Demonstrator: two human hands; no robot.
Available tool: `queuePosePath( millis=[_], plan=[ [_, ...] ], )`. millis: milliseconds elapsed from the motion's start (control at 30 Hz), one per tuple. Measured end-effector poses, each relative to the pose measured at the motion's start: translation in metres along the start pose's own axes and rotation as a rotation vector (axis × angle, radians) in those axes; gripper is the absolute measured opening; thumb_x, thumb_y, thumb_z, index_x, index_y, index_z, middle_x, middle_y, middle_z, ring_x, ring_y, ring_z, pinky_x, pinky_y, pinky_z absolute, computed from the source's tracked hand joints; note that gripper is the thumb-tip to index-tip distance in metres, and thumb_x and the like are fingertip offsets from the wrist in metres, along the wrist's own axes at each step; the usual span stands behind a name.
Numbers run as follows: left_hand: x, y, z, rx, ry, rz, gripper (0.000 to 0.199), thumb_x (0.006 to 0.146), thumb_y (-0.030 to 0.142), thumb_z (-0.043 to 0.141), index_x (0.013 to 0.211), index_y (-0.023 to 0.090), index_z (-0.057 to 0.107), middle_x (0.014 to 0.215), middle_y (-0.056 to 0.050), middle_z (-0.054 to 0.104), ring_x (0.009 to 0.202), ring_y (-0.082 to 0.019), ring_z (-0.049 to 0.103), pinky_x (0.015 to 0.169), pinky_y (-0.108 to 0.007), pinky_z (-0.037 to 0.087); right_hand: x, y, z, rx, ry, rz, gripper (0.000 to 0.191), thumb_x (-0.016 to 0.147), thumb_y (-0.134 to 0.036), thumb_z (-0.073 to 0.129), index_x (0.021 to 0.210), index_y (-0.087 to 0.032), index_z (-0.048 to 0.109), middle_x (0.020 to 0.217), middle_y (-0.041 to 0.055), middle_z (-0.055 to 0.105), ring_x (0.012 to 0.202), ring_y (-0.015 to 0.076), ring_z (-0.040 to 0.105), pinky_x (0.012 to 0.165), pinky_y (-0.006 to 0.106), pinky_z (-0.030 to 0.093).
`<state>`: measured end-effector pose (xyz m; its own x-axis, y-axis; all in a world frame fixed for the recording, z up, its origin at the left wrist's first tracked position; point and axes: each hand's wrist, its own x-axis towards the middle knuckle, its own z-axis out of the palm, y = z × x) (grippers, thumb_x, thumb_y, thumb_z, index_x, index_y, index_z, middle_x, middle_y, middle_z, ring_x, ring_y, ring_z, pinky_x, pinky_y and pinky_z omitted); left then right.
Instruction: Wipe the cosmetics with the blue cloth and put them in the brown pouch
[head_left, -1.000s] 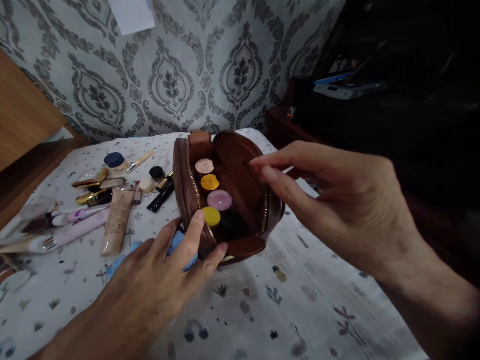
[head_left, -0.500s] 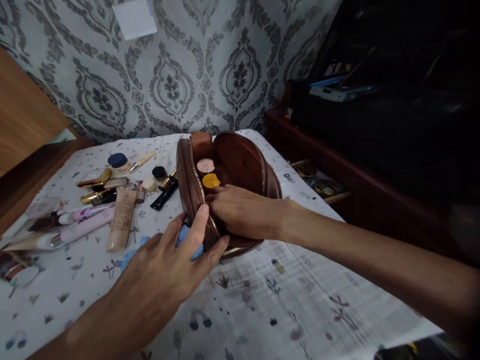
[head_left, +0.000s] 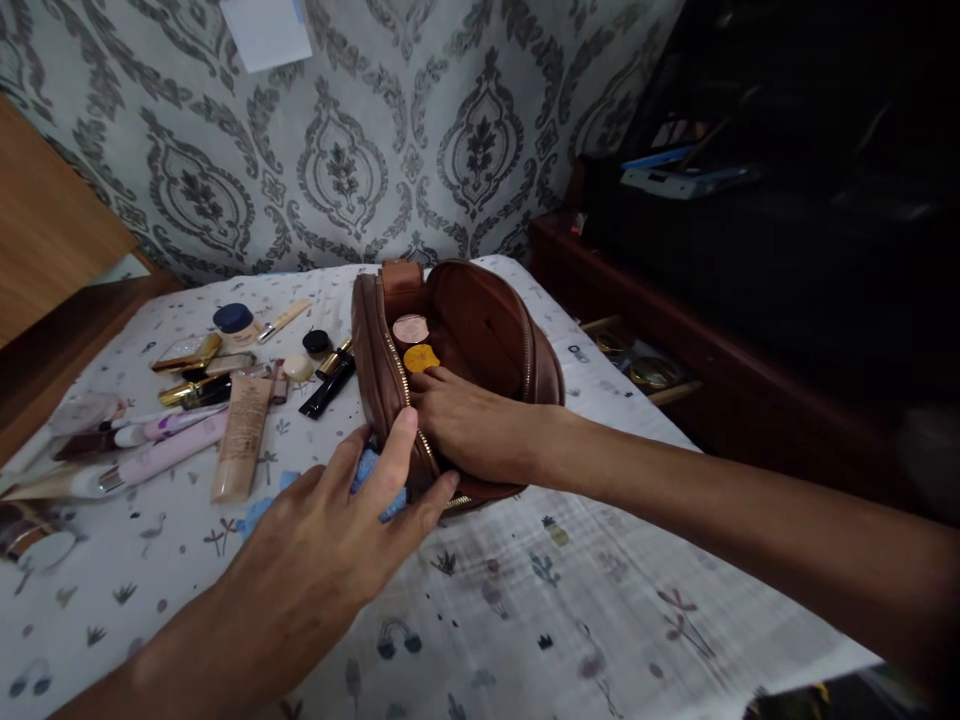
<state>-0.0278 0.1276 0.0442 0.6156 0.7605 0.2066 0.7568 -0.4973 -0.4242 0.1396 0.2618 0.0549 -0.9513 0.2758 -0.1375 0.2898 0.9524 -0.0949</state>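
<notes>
You have one left hand [head_left: 322, 535] and one right hand [head_left: 480, 425], one brown bag [head_left: 373, 350] with two round tops showing inside, one pink top [head_left: 411, 329] and one yellow top [head_left: 421, 358], one beige tube [head_left: 242, 435], one navy-lidded jar [head_left: 235, 323] and one paper sheet [head_left: 266, 35].

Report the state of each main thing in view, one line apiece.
Brown bag: unzipped, open
Yellow-topped item: inside the bag
Left hand: fingers spread, at the bag's rim
Right hand: inside the bag, fingers partly hidden
Blue-lidded jar: upright, lid on
Beige tube: lying down
Drawer: partly open
</notes>
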Motion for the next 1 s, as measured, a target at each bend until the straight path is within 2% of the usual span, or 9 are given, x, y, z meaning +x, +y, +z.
queuePosePath(
  millis=[133,367,467,567,600,667,767,867,1000],
  plan=[
    [-0.001,0.000,-0.001,0.003,-0.019,0.006,0.079,0.078,0.018,0.071,0.149,0.034,0.041,0.160,-0.014,0.034,0.120,-0.033,0.057,0.093,-0.053,0.056,0.000,-0.003,-0.003,0.005,-0.037,0.014,0.014,0.084,-0.012,0.063,0.097,-0.009,0.069,0.112,0.0166,0.067,0.112,0.0300,0.054,0.099,0.047,0.040],
    [-0.001,0.001,0.000,0.035,-0.025,0.007,0.078,0.077,0.020,0.070,0.148,0.035,0.042,0.160,-0.013,0.036,0.122,-0.033,0.057,0.096,-0.051,0.054,-0.002,0.004,-0.002,0.097,0.007,0.075,0.025,0.086,-0.004,0.055,0.108,-0.012,0.065,0.113,0.0137,0.067,0.111,0.0275,0.056,0.097,0.042,0.044],
    [-0.001,0.002,0.004,0.052,-0.003,-0.002,0.075,0.081,0.022,0.068,0.149,0.036,0.040,0.158,-0.014,0.038,0.121,-0.033,0.057,0.093,-0.051,0.055,-0.006,0.013,-0.014,0.215,0.175,0.168,0.032,0.084,-0.006,0.060,0.115,-0.011,0.060,0.114,0.0132,0.067,0.100,0.0238,0.062,0.085,0.034,0.048],
    [-0.002,0.002,0.008,0.077,0.025,0.001,0.074,0.083,0.023,0.065,0.151,0.036,0.037,0.156,-0.014,0.040,0.120,-0.032,0.059,0.092,-0.050,0.056,-0.009,0.019,-0.028,0.298,0.397,0.359,0.027,0.092,-0.012,0.051,0.118,-0.013,0.059,0.107,0.0107,0.070,0.093,0.0204,0.064,0.076,0.029,0.047],
    [-0.001,0.001,0.008,0.085,0.021,0.009,0.074,0.084,0.023,0.065,0.151,0.036,0.036,0.156,-0.014,0.041,0.119,-0.032,0.059,0.092,-0.050,0.056,-0.009,0.019,-0.030,0.288,0.391,0.402,0.025,0.093,-0.012,0.048,0.115,-0.014,0.061,0.104,0.0106,0.070,0.092,0.0203,0.065,0.074,0.028,0.046],
    [-0.001,0.000,0.008,0.086,-0.006,0.033,0.076,0.084,0.022,0.064,0.152,0.035,0.035,0.155,-0.015,0.042,0.117,-0.032,0.060,0.092,-0.052,0.056,-0.009,0.018,-0.030,0.244,0.242,0.385,0.019,0.091,-0.013,0.051,0.102,-0.013,0.066,0.098,0.0114,0.071,0.086,0.0211,0.065,0.069,0.029,0.045],
    [-0.001,-0.001,0.005,0.073,-0.044,0.057,0.077,0.084,0.021,0.064,0.153,0.034,0.034,0.154,-0.016,0.044,0.119,-0.033,0.059,0.094,-0.055,0.055,-0.007,0.013,-0.020,0.143,-0.005,0.191,0.010,0.085,-0.014,0.060,0.088,-0.011,0.068,0.089,0.0114,0.071,0.083,0.0227,0.065,0.071,0.031,0.045],
    [-0.001,-0.002,0.003,0.075,-0.042,0.058,0.077,0.084,0.021,0.065,0.153,0.034,0.033,0.153,-0.016,0.045,0.119,-0.033,0.059,0.095,-0.056,0.055,-0.005,0.010,-0.008,0.051,-0.001,0.097,0.015,0.085,-0.005,0.055,0.089,-0.010,0.068,0.087,0.0111,0.070,0.091,0.0240,0.063,0.082,0.035,0.045],
    [0.001,-0.004,0.000,0.076,-0.050,0.077,0.077,0.083,0.020,0.065,0.152,0.032,0.035,0.152,-0.017,0.045,0.117,-0.032,0.061,0.095,-0.054,0.055,-0.002,0.012,-0.008,0.085,0.001,0.091,0.015,0.085,-0.004,0.055,0.091,-0.010,0.068,0.089,0.0110,0.069,0.088,0.0224,0.062,0.078,0.034,0.046]
  ],
)
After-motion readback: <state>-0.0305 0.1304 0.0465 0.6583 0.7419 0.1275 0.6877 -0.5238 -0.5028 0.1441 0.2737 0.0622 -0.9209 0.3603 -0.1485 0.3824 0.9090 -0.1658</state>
